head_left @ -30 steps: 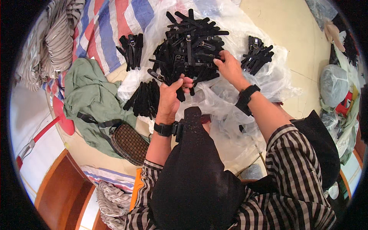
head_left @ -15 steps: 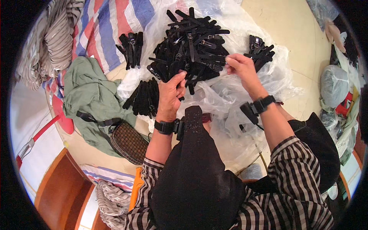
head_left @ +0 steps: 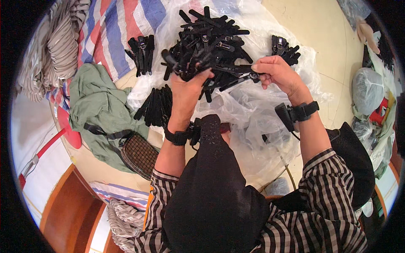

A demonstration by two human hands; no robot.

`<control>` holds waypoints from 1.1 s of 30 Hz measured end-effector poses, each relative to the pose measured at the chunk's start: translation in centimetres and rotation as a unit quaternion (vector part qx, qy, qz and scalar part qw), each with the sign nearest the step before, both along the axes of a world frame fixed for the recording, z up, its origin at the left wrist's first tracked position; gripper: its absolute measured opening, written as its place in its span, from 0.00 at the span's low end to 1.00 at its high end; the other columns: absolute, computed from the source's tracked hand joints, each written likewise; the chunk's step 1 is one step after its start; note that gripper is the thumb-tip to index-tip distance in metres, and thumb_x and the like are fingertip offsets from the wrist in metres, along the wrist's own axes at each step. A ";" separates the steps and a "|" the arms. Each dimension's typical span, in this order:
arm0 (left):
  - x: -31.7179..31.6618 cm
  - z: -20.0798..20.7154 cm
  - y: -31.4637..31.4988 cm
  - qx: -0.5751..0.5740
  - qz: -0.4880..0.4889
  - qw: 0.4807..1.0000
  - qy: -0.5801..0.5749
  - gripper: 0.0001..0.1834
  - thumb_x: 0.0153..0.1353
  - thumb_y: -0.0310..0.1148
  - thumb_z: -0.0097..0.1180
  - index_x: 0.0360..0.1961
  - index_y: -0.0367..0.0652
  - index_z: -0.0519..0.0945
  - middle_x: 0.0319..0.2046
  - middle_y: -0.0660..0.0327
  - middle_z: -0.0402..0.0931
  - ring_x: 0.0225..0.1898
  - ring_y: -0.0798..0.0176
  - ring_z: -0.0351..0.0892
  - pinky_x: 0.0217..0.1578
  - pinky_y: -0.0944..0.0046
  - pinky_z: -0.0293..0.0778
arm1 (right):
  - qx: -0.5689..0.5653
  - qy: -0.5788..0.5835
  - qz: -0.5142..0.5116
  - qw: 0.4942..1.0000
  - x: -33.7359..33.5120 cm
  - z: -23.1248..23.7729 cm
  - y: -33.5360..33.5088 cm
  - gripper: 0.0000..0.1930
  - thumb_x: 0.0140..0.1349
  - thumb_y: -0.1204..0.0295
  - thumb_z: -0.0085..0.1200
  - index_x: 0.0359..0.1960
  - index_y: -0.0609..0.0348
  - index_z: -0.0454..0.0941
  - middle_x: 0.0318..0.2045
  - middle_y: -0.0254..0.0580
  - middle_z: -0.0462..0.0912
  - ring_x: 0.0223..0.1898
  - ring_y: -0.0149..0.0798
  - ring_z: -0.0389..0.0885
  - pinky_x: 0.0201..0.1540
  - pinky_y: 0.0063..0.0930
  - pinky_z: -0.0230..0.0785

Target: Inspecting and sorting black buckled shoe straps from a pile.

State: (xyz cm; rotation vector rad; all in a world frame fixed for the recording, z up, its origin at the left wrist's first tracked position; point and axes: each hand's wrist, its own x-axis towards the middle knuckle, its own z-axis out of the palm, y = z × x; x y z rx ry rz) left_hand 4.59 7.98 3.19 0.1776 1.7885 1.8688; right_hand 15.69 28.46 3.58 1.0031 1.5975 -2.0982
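Note:
A heap of short black straps with silver buckles (head_left: 211, 36) lies in front of me on clear plastic sheeting. My right hand (head_left: 279, 75) is closed, pinching a black buckle strap (head_left: 234, 71) at the heap's right side, and the strap reaches left across the pile. At the heap's near left edge, my left hand (head_left: 188, 90) is closed around black straps (head_left: 185, 63), which are smeared by motion. Close to my left wrist lies a fanned bundle of black straps (head_left: 155, 105). Smaller strap bundles rest at the far left (head_left: 142, 54) and far right (head_left: 283, 49) of the heap.
Beneath the heap spreads a crumpled clear plastic sheet (head_left: 253, 122). To the left are a green cloth (head_left: 97, 92), a brown patterned pouch (head_left: 138, 155) and a striped woven sheet (head_left: 118, 29). Plastic-wrapped goods (head_left: 368, 90) stand along the right side.
My right hand has moved right and slightly down, drawing a buckle strap out from the heap. My left hand has shifted a little left, with straps now blurred above it.

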 end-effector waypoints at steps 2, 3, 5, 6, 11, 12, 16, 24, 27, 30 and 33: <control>-0.5 0.1 -0.7 -0.017 0.012 0.999 -0.047 0.05 0.51 0.24 0.55 0.30 0.39 0.80 0.21 0.68 0.75 0.15 0.79 0.60 0.17 0.76 0.54 | 0.015 -0.002 0.020 1.000 -0.3 0.4 0.3 0.10 0.53 0.69 0.52 0.17 0.59 0.74 0.13 0.31 0.70 0.12 0.26 0.68 0.17 0.18 0.64; -0.8 0.4 -1.2 -0.038 0.028 0.995 -0.089 0.05 0.51 0.23 0.55 0.30 0.39 0.80 0.23 0.67 0.77 0.17 0.78 0.64 0.19 0.76 0.57 | 0.012 -0.004 0.035 0.999 -0.6 0.7 0.2 0.10 0.52 0.69 0.52 0.16 0.59 0.74 0.12 0.30 0.69 0.12 0.25 0.68 0.16 0.18 0.64; -0.6 0.2 -1.3 -0.028 0.030 0.998 -0.055 0.05 0.51 0.22 0.55 0.30 0.39 0.79 0.24 0.66 0.77 0.21 0.76 0.67 0.23 0.75 0.61 | 0.008 -0.006 0.051 0.999 -1.1 0.7 -0.1 0.10 0.51 0.70 0.53 0.15 0.58 0.74 0.11 0.30 0.69 0.12 0.25 0.68 0.16 0.18 0.64; -0.4 0.0 -1.2 -0.015 0.029 0.999 -0.022 0.05 0.50 0.22 0.56 0.30 0.39 0.79 0.25 0.65 0.78 0.24 0.75 0.71 0.26 0.74 0.65 | 0.010 -0.009 0.076 0.997 -1.2 0.8 -0.3 0.10 0.50 0.70 0.53 0.15 0.58 0.74 0.11 0.29 0.69 0.12 0.24 0.67 0.16 0.18 0.63; -0.1 -0.1 -1.9 -0.065 -0.208 0.974 -0.058 0.08 0.47 0.23 0.60 0.31 0.37 0.78 0.27 0.69 0.75 0.29 0.76 0.69 0.32 0.74 0.67 | -0.001 -0.001 0.134 0.991 -2.0 1.3 -1.3 0.09 0.50 0.70 0.55 0.14 0.57 0.73 0.11 0.29 0.68 0.12 0.23 0.66 0.15 0.18 0.62; 0.0 -0.1 -1.8 -0.067 -0.244 0.965 -0.073 0.10 0.47 0.23 0.60 0.33 0.37 0.78 0.28 0.69 0.76 0.30 0.75 0.70 0.34 0.73 0.68 | -0.007 0.005 0.130 0.991 -2.0 1.3 -1.3 0.10 0.50 0.70 0.55 0.14 0.57 0.73 0.11 0.29 0.68 0.12 0.23 0.66 0.16 0.17 0.62; 0.6 -1.1 -1.9 -0.063 -0.305 0.948 -0.070 0.10 0.48 0.25 0.59 0.34 0.38 0.77 0.28 0.66 0.77 0.25 0.74 0.71 0.29 0.73 0.68 | 0.005 0.027 0.138 0.990 -2.4 0.9 -1.6 0.11 0.51 0.68 0.57 0.16 0.57 0.74 0.11 0.29 0.69 0.13 0.23 0.66 0.16 0.17 0.62; 0.4 -3.2 -2.8 0.014 -0.152 0.944 -0.294 0.09 0.53 0.32 0.55 0.25 0.36 0.79 0.17 0.64 0.75 0.08 0.79 0.55 0.10 0.77 0.48 | 0.058 0.069 0.149 0.985 -2.3 0.7 -3.0 0.08 0.52 0.68 0.57 0.22 0.60 0.77 0.15 0.28 0.71 0.17 0.22 0.68 0.19 0.16 0.64; 1.1 -2.2 -2.2 0.018 -0.208 0.932 -0.298 0.06 0.53 0.32 0.55 0.27 0.39 0.78 0.16 0.65 0.74 0.09 0.80 0.55 0.10 0.77 0.48 | 0.094 0.069 0.178 0.977 -2.4 -0.2 -4.0 0.07 0.53 0.70 0.56 0.22 0.60 0.77 0.16 0.27 0.72 0.18 0.21 0.68 0.20 0.15 0.64; 1.2 -1.4 -2.4 0.009 -0.239 0.922 -0.304 0.05 0.51 0.31 0.57 0.29 0.43 0.77 0.17 0.67 0.73 0.11 0.80 0.57 0.11 0.77 0.49 | 0.120 0.094 0.144 0.978 -2.9 -0.4 -5.2 0.06 0.53 0.72 0.55 0.22 0.60 0.76 0.16 0.27 0.71 0.18 0.20 0.67 0.19 0.16 0.61; 1.6 -1.7 -3.1 -0.044 -0.221 0.930 -0.291 0.09 0.45 0.30 0.62 0.29 0.44 0.75 0.18 0.70 0.69 0.13 0.79 0.59 0.13 0.77 0.52 | 0.137 0.143 0.153 0.968 -3.3 -1.5 -6.6 0.05 0.53 0.73 0.54 0.23 0.61 0.75 0.18 0.28 0.73 0.18 0.21 0.67 0.20 0.17 0.62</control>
